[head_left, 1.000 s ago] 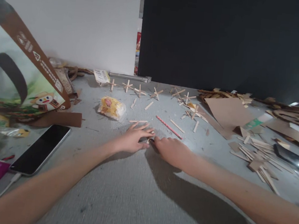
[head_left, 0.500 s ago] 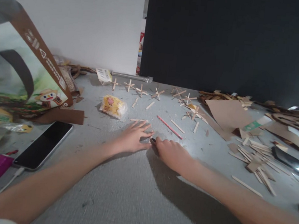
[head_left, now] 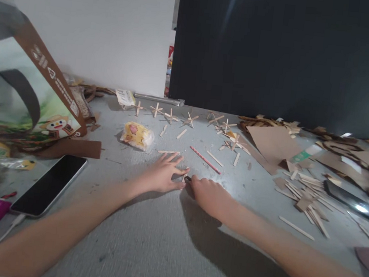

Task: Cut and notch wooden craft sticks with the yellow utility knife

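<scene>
2 bare hands meet mid-surface: the left hand [head_left: 165,174] lies with fingers spread, seemingly to steady a small pale stick piece [head_left: 184,181] between its fingertips and the other hand, though I can't tell whether it touches it; the right hand [head_left: 209,195] is closed round a slim dark tool [head_left: 188,180], its tip towards that piece. Crossed wooden sticks [head_left: 156,109] stand along the back, probably kept clear of the elbows. Left, the carrier bag [head_left: 15,74] shows a cartoon snowman in a hat and a recycling mark; its white lettering, like the print on the paper label [head_left: 125,97], is too small to read.
</scene>
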Demonstrator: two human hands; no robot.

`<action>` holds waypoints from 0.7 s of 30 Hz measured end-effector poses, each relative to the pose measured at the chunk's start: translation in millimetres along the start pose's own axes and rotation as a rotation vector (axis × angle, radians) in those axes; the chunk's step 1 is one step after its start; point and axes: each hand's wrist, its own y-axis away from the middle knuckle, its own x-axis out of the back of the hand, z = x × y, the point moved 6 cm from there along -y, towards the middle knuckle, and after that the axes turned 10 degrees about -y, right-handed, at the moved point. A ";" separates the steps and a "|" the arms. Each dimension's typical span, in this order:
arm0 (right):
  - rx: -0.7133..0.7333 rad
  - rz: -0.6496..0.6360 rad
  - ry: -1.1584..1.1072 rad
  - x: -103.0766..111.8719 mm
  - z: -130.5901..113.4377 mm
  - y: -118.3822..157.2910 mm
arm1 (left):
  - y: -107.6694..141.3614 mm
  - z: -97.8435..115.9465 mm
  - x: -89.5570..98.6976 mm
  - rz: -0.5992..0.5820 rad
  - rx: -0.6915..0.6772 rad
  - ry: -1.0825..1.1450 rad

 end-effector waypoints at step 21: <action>0.039 0.030 -0.057 -0.6 18.5 -1.6 | -4.2 -4.5 -4.7 -0.009 0.010 0.020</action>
